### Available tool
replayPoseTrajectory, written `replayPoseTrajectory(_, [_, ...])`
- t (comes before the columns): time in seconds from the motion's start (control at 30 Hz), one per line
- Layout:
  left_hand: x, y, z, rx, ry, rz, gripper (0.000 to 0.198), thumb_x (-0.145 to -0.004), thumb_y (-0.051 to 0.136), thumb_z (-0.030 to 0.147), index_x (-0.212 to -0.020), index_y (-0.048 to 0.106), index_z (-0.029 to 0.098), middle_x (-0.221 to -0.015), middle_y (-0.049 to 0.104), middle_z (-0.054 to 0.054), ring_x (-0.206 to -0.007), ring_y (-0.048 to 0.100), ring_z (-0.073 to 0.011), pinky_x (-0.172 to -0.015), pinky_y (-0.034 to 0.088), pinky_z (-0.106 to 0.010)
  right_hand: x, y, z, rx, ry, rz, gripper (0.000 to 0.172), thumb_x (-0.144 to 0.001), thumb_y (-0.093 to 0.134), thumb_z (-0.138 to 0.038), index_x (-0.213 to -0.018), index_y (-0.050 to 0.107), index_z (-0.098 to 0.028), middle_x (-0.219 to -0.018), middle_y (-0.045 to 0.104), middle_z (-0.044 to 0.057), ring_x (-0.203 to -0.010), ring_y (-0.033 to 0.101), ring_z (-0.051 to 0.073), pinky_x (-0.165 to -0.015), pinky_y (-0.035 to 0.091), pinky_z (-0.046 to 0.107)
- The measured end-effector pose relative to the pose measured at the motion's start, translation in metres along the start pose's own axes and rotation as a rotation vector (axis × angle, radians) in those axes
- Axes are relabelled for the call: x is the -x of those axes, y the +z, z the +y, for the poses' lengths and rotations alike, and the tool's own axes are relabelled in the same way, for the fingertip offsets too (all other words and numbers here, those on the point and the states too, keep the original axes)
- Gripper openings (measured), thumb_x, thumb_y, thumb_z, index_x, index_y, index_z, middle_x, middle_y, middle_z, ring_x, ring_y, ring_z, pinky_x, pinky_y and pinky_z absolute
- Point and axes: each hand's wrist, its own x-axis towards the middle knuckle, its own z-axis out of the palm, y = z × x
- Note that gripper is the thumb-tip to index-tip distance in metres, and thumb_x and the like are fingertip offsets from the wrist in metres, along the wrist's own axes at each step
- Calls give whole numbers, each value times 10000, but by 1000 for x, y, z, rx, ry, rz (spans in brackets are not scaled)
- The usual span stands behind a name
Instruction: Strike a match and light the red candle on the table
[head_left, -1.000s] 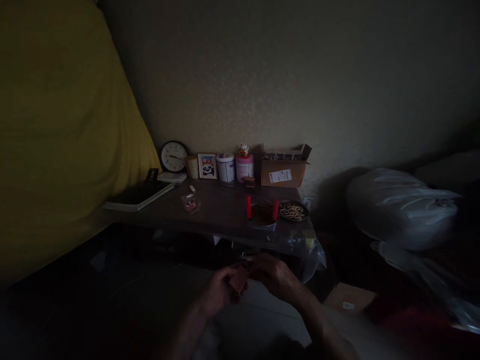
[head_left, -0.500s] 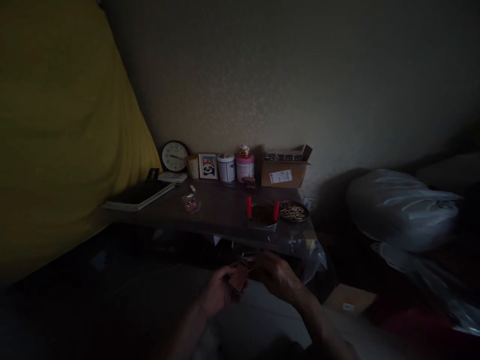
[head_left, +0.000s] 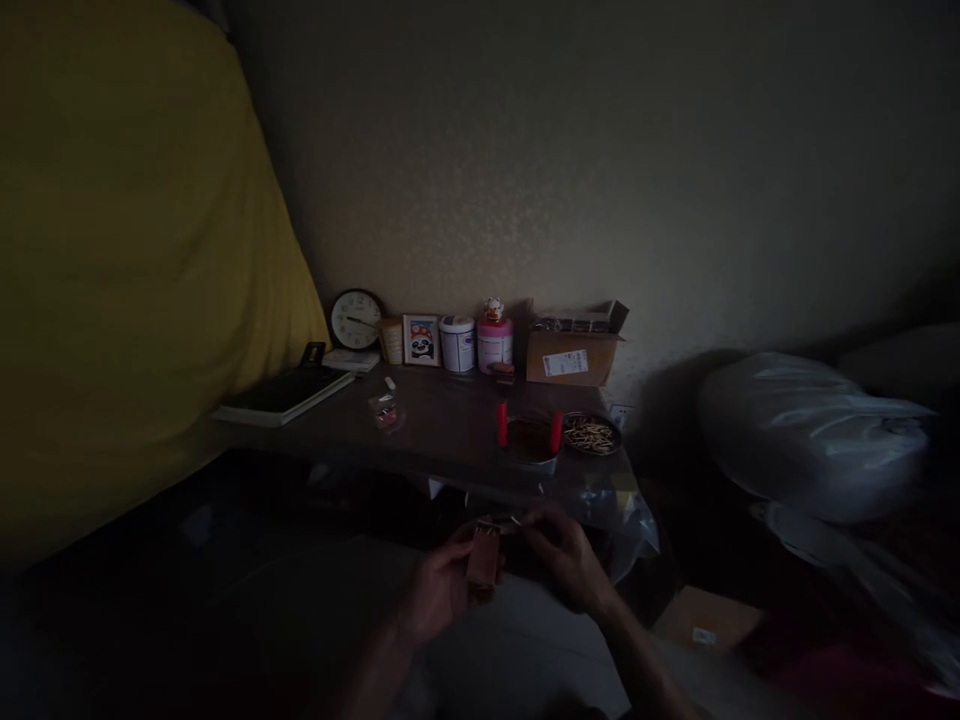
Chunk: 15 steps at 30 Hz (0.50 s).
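Note:
The room is very dark. My left hand (head_left: 442, 585) is closed around a small brown box (head_left: 483, 556), held upright below the table's front edge. My right hand (head_left: 566, 555) is beside it, fingers pinched on a thin pale stick (head_left: 516, 521) at the box's top; I cannot tell what the stick is. On the table (head_left: 442, 430) just above my hands stand a small tray with two red upright pieces (head_left: 529, 435) and a round dish of pale sticks (head_left: 591, 434).
Along the wall stand a clock (head_left: 355, 320), a framed picture (head_left: 421, 340), a white jar (head_left: 457, 343), a pink jar (head_left: 494, 343) and an open cardboard box (head_left: 574, 350). A dark book (head_left: 281, 395) lies left. Yellow fabric (head_left: 127, 270) fills the left; a white bag (head_left: 814, 430) sits right.
The brown box has turned more upright in my left hand. My right hand has drawn slightly right, pinching a thin stick. The view has shifted a little.

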Motion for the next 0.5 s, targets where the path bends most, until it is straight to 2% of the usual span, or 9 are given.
replayPoseTrajectory(0.07, [0, -2, 0, -19, 15, -29, 373, -837, 468, 203, -1209, 465, 225, -939, 678, -85, -841, 643, -200, -668, 425, -289, 0, 1, 1, -164, 66, -42, 211, -788, 558, -368, -876, 609, -183, -822, 638, 16, -750, 574, 154, -673, 443, 248])
replayPoseTrajectory(0.13, [1, -3, -1, -34, 35, -46, 386, -845, 459, 202, -1229, 443, 236, -956, 673, -86, -851, 642, -203, -672, 422, -291, 0, 2, 4, -263, 112, -65, 237, -771, 580, -391, -883, 622, -186, -768, 629, 2, -689, 562, 136, -635, 439, 236])
replayPoseTrajectory(0.27, [1, -3, -1, -45, 54, -65, 378, -851, 453, 204, -1226, 433, 247, -1007, 659, -87, -889, 638, -221, -691, 422, -305, -2, 5, 12, -389, 204, -61, 220, -705, 647, -393, -765, 605, -186, -583, 535, -48, -543, 508, 99, -530, 413, 209])
replayPoseTrajectory(0.5, [1, -3, -1, -57, 98, -67, 357, -850, 462, 196, -1203, 449, 246, -1034, 655, -91, -913, 638, -236, -703, 419, -312, 0, 14, 8, -515, 265, -40, 275, -625, 727, -373, -720, 553, -182, -570, 542, -59, -515, 517, 84, -524, 447, 208])
